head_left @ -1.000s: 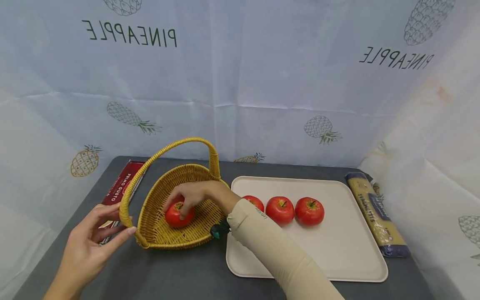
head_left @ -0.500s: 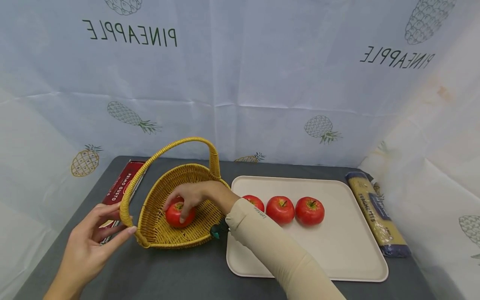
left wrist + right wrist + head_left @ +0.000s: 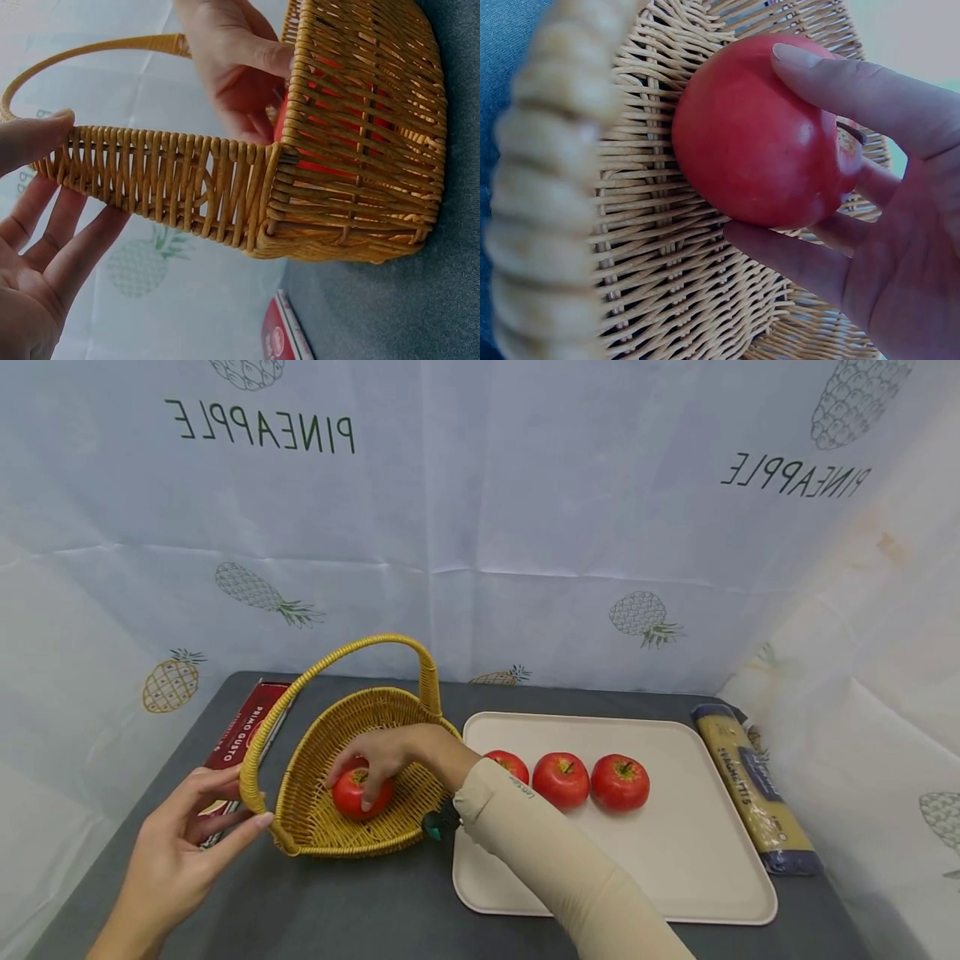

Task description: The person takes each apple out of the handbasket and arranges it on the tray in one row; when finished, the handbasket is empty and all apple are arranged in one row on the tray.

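A yellow wicker basket (image 3: 311,831) with a tall arched handle (image 3: 341,652) stands on the left of the table. Low on the handle's left side, my left hand (image 3: 168,860) pinches it, thumb on one face and fingers on the other, as the left wrist view confirms. Inside the basket lies a red apple (image 3: 362,795). My right hand (image 3: 390,752) grips this apple from above; in the right wrist view the thumb (image 3: 795,56) lies along one side of the apple (image 3: 750,142) and fingers reach round the other. The apple sits close to the woven wall.
A beige tray (image 3: 675,852) right of the basket bears three more apples (image 3: 561,781) in a row, one partly behind the right sleeve. A spaghetti packet (image 3: 753,789) lies along the tray's right edge. Behind the left hand lies a red box (image 3: 243,727). Pineapple-print cloth (image 3: 525,527) hangs behind.
Inside the basket, the gripped apple has shifted very slightly to the right and toward the front. The left hand and the basket stay in place.
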The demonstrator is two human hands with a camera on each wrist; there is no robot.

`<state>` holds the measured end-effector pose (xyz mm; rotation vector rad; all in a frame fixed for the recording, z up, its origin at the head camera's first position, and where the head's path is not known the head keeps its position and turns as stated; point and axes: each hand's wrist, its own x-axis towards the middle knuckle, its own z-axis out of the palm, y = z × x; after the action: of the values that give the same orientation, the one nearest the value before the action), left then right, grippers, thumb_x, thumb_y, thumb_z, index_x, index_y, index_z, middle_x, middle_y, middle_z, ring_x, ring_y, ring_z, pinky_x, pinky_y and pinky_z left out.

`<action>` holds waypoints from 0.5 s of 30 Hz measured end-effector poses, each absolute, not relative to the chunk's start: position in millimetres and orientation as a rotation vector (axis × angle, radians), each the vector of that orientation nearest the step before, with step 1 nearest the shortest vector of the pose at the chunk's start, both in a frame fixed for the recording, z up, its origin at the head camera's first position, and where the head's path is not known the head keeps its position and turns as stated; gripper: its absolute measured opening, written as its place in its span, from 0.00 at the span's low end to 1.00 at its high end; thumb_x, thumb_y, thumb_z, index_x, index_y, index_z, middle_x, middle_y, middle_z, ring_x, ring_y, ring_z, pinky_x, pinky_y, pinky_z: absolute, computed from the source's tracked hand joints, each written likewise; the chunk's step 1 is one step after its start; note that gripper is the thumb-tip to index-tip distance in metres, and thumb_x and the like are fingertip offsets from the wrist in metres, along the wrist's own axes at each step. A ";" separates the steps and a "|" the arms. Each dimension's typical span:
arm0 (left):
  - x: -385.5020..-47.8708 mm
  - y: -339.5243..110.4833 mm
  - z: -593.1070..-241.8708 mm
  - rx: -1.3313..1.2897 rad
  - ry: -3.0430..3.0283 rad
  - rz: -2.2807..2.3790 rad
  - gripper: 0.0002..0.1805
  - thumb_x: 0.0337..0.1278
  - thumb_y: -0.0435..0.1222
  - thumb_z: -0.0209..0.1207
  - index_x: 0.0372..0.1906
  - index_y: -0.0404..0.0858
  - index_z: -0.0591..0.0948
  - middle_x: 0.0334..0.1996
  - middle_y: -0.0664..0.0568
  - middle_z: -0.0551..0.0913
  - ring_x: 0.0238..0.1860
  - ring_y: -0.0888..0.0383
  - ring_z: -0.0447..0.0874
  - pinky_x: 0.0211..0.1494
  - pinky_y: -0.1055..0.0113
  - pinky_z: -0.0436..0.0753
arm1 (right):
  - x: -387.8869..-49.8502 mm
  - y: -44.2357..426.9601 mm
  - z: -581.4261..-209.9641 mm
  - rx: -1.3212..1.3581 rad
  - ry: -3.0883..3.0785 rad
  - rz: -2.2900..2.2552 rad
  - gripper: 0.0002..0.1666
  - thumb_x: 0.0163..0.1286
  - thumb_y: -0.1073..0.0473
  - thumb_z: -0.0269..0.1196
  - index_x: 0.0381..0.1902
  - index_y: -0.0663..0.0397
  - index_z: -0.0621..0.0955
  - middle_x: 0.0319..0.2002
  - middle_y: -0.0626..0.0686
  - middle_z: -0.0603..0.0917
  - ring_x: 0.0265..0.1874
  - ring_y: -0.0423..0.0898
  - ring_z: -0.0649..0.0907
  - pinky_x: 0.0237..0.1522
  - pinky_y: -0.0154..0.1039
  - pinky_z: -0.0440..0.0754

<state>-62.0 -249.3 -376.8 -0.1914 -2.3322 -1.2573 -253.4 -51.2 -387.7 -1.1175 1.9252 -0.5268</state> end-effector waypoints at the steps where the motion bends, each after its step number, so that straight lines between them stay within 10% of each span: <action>1: -61.7 -249.1 -376.6 -0.179 -2.337 -1.257 0.37 0.37 0.12 0.71 0.60 0.28 0.78 0.47 0.67 0.80 0.45 0.76 0.83 0.44 0.86 0.85 | -253.5 -51.0 -388.0 -1.117 1.921 -0.531 0.37 0.60 0.62 0.75 0.67 0.41 0.79 0.65 0.45 0.77 0.56 0.38 0.73 0.51 0.26 0.82; 15: -61.5 -249.1 -375.8 -0.128 -2.375 -1.230 0.36 0.40 0.15 0.73 0.60 0.30 0.78 0.47 0.69 0.79 0.45 0.78 0.82 0.43 0.87 0.84 | -256.7 -49.2 -392.5 -1.174 1.919 -0.513 0.42 0.58 0.61 0.77 0.70 0.41 0.76 0.65 0.46 0.76 0.58 0.38 0.72 0.52 0.26 0.82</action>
<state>-61.5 -249.1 -375.8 -0.1279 -2.3747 -1.2299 -256.7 -49.2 -392.5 -1.1742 1.9189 -0.5132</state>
